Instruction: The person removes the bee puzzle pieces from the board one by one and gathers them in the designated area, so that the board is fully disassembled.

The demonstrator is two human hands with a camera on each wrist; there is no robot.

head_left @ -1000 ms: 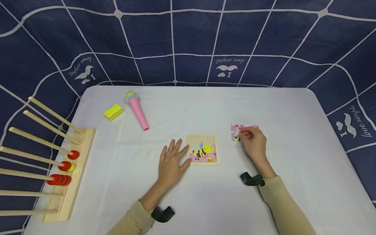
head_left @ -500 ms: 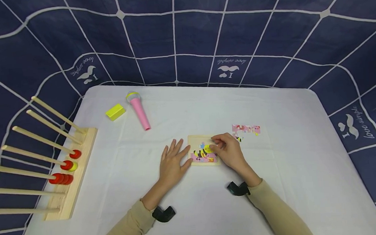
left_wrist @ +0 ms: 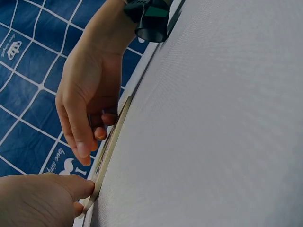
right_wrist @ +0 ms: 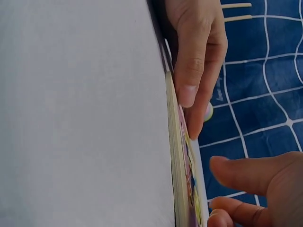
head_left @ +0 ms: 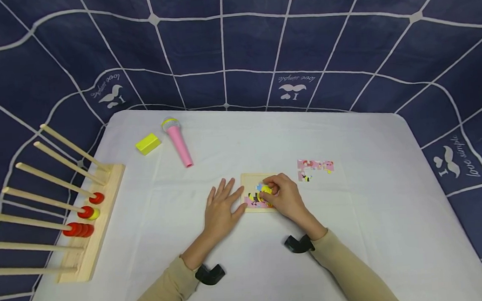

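Observation:
In the head view a small wooden puzzle board (head_left: 253, 179) lies flat, its picture a yellow-and-black bee on pink. My left hand (head_left: 221, 210) rests at its left side, fingers spread, with thumb and forefinger touching the frame. Over the right part of the board, my right hand (head_left: 285, 196) has thumb and fingers curled at a yellow puzzle piece (head_left: 265, 195), mostly covered by the fingers. Both wrist views catch the board (left_wrist: 115, 135) nearly edge-on, and the piece cannot be made out there. Loose puzzle pieces (head_left: 315, 165) lie to the board's right.
A pink toy microphone (head_left: 178, 145) and a yellow block (head_left: 148, 143) lie at the back left. Along the left edge stands a wooden peg rack (head_left: 98, 211) with red and yellow beads. White cloth covers the table (head_left: 240, 136); dark blue gridded fabric (head_left: 254, 42) hangs behind.
My right hand has moved left from the loose pieces to the board, then slightly further left over the bee picture. My left hand has stayed beside the frame.

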